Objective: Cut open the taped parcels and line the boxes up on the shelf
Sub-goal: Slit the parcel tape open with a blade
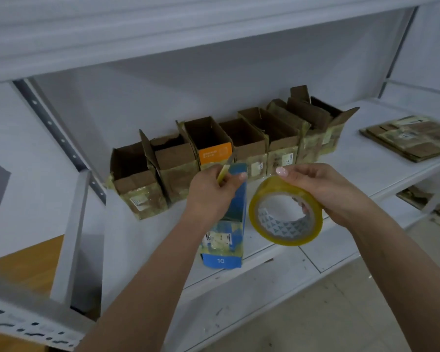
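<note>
tape roll (286,212): yellow, core with grey triangle pattern
front box (224,224): blue, white "10", yellowish tape patches
box row (214,153): brown, one (215,153) with an orange face
shelf (366,174): white
flat cardboard (407,138): brown

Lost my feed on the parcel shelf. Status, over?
Left hand pinches a yellowish strip at the blue box top. Right hand grips the tape roll. Opened boxes lined up behind; nothing blocking.

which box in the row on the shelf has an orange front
The third box from the left; its front panel is orange, while the others in the row show plain brown cardboard and tape.
</note>
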A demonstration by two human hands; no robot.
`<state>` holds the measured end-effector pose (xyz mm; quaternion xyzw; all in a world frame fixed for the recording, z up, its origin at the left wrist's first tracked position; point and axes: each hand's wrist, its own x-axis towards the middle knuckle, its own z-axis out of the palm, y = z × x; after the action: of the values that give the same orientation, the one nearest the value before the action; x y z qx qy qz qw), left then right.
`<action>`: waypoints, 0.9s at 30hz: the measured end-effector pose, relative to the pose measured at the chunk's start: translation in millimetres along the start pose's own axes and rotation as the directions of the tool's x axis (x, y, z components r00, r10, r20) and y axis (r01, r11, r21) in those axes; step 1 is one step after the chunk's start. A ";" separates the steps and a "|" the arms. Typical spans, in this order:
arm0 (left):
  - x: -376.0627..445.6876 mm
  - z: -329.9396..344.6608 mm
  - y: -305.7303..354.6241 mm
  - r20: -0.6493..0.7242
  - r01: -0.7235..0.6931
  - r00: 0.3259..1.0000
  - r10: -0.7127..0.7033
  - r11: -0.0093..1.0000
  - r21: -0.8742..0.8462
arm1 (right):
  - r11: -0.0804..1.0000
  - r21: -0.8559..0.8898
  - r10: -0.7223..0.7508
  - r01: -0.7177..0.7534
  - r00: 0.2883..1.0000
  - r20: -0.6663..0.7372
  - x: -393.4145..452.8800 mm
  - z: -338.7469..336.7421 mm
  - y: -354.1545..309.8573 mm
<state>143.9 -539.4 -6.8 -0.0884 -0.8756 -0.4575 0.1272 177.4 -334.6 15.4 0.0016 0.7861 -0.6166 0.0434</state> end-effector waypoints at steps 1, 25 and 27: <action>-1.5 -3.0 -4.1 -0.007 0.006 1.000 -0.006 1.000 0.014 | 1.000 -0.005 -0.012 0.012 1.000 0.015 0.5 0.0 -1.4; -39.7 -64.8 -96.4 -0.261 0.059 0.965 -0.017 0.986 0.154 | 0.779 -0.623 0.063 -0.072 0.997 -0.036 3.9 35.8 8.5; -38.4 -60.7 -102.6 -0.245 0.078 0.968 -0.047 0.990 0.117 | 0.787 -0.611 0.087 -0.086 0.996 -0.028 5.4 36.6 14.6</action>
<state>161.3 -649.0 -65.0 0.0039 -0.8830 -0.4127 0.2237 175.3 -366.9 -7.8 0.0230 0.9421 -0.3271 0.0704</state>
